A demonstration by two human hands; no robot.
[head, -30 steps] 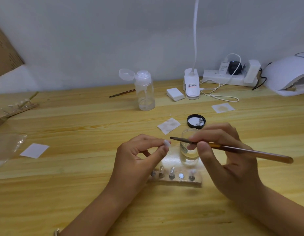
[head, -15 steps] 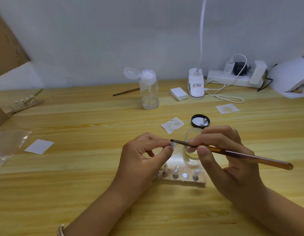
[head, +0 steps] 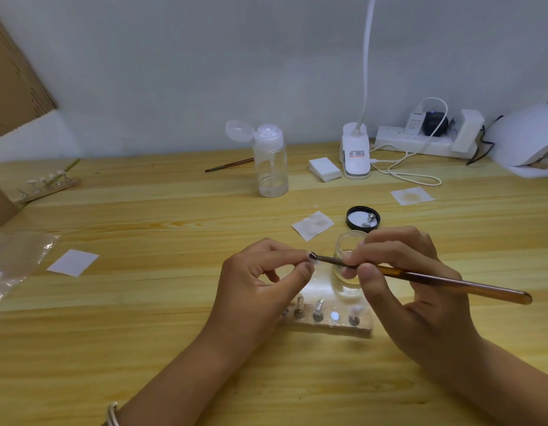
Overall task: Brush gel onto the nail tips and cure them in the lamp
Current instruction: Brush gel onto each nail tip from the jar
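Over the middle of the pale wooden desk, nearer its front edge, the left hand pinches a small translucent white nail tip between thumb and curled forefinger, with the other fingers folded in. The right hand grips a long amber-handled brush pen-fashion, its fingers curled round the shaft, and the dark bristle end touches the nail tip. Just behind the right hand stands a small clear glass jar, partly hidden, with its round black lid lying upturned beyond it (a little metal piece rests inside). Beneath the hands lies a pale oblong holder block carrying a row of small metal stands. The white domed curing lamp sits at the desk's far right corner, well apart from the nail tip.
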